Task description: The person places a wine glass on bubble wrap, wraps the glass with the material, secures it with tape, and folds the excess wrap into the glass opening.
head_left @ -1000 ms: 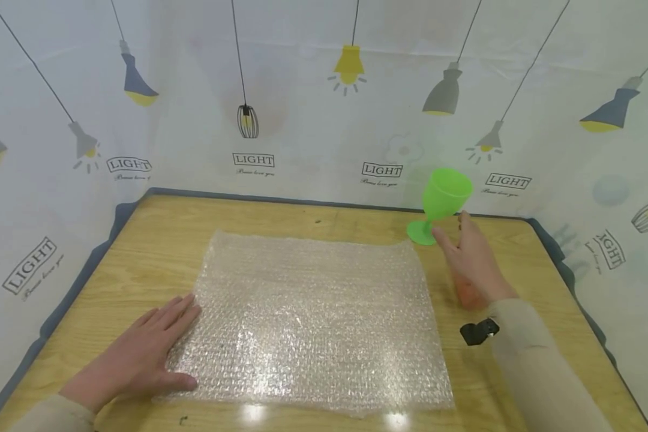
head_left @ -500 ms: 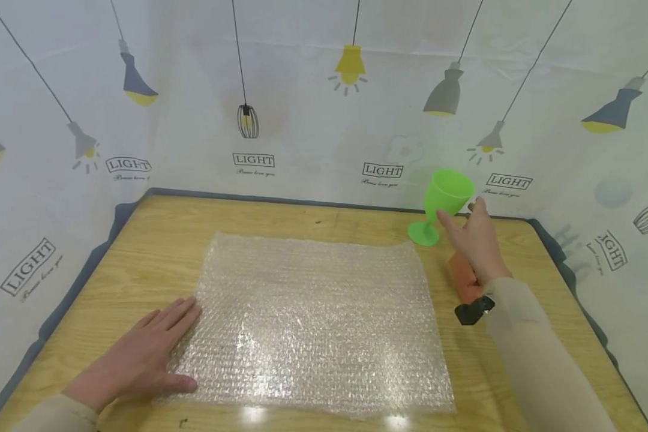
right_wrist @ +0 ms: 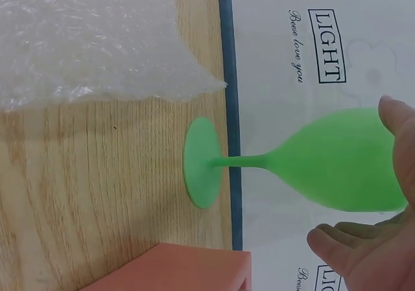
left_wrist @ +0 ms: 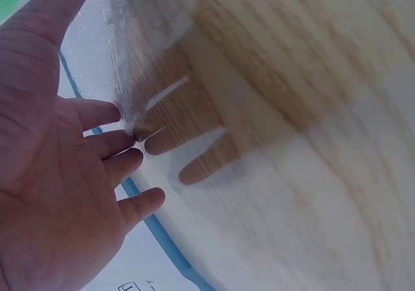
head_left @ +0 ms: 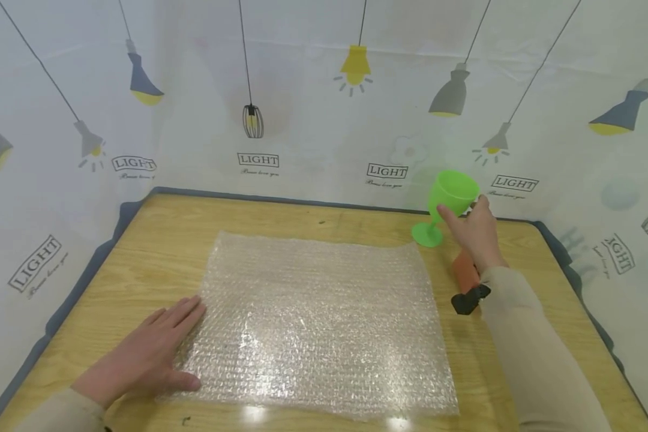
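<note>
A bright green goblet (head_left: 450, 195) stands upright on its foot near the table's back right. Around its bowl my right hand (head_left: 477, 237) is spread: the thumb lies over the near side, the fingers at the right. In the right wrist view a gap shows between fingertips (right_wrist: 327, 242) and bowl (right_wrist: 337, 164); whether the thumb touches, I cannot tell. A clear sheet of bubble wrap (head_left: 318, 324) lies flat on the table. At its left edge rests my left hand (head_left: 151, 354), fingers loosely extended, palm (left_wrist: 52, 174) visible from the left wrist.
An orange block-like object (head_left: 466, 271) sits under my right forearm, partly hidden; its corner (right_wrist: 188, 265) shows in the right wrist view. The wooden table (head_left: 178, 216) is bordered by a white curtain (head_left: 302, 108) printed with lamps.
My right hand has moved up and away from me, from beside the goblet's stem to its bowl. The goblet and bubble wrap stay put, and my left hand keeps its place.
</note>
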A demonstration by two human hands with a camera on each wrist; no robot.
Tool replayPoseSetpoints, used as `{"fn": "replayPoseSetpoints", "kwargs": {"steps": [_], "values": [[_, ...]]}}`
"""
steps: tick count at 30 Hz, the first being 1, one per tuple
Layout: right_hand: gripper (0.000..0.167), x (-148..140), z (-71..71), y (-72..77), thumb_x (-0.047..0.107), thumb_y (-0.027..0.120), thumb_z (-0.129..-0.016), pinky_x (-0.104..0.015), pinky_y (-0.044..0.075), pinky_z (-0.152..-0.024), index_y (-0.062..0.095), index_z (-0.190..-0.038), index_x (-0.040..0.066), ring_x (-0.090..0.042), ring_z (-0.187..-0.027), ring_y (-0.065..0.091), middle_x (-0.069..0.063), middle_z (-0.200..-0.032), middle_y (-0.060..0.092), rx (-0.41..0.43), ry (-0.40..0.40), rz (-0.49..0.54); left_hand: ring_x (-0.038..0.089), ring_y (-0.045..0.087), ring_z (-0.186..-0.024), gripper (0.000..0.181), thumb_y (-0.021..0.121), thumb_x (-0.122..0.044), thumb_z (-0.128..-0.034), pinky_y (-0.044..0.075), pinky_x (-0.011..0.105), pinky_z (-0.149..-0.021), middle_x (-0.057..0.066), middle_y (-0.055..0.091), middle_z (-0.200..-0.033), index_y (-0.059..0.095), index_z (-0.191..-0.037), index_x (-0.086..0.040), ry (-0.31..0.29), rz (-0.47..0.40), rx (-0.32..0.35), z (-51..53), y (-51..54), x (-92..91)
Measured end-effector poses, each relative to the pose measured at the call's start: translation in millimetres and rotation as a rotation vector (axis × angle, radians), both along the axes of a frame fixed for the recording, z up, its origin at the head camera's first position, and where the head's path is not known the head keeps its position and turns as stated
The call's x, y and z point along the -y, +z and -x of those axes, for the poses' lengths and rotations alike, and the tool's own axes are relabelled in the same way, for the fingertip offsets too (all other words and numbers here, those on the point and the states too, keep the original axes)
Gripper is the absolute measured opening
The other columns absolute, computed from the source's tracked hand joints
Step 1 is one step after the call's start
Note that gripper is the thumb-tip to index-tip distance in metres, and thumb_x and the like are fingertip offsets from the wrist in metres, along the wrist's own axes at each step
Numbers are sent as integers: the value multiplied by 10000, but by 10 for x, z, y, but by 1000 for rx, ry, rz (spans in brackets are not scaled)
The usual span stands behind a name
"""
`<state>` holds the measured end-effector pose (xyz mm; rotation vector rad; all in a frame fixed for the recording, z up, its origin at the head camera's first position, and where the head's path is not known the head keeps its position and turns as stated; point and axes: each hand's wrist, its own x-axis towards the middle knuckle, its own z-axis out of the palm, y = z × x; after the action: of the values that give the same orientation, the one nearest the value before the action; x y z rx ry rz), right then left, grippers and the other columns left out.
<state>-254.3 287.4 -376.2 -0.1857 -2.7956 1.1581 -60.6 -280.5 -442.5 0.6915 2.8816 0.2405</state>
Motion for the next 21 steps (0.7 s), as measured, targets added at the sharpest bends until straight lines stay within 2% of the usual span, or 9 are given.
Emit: {"fn": "replayPoseSetpoints", "kwargs": {"steps": [7,15,21], "values": [[1061,13,67,-11,643,590,-957,-636,369,-1157,105,-1581,-65,-503,-1415,402,-362,-1549,352,16,-51,57,463,318,-1489,1353,578,-928,-659,305,685,-1165,257,276,-1653,324,-1584,27,11,-5,25,17,9,-13],[1084,23,137,3,654,629,-928,-603,364,-1171,108,-1598,-22,-456,-1411,411,-315,-1552,373,8,-103,104,464,304,-1495,1371,622,-912,-635,275,690,-1178,263,258,-1657,318,-1587,28,27,-9,61,44,21,-32],[1057,57,169,2,646,645,-921,-572,387,-1158,154,-1583,-15,-423,-1380,438,-289,-1534,399,16,-131,129,465,313,-1490,1361,640,-900,-640,285,686,-1175,271,273,-1648,336,-1574,43,21,-16,49,41,23,-23]]}}
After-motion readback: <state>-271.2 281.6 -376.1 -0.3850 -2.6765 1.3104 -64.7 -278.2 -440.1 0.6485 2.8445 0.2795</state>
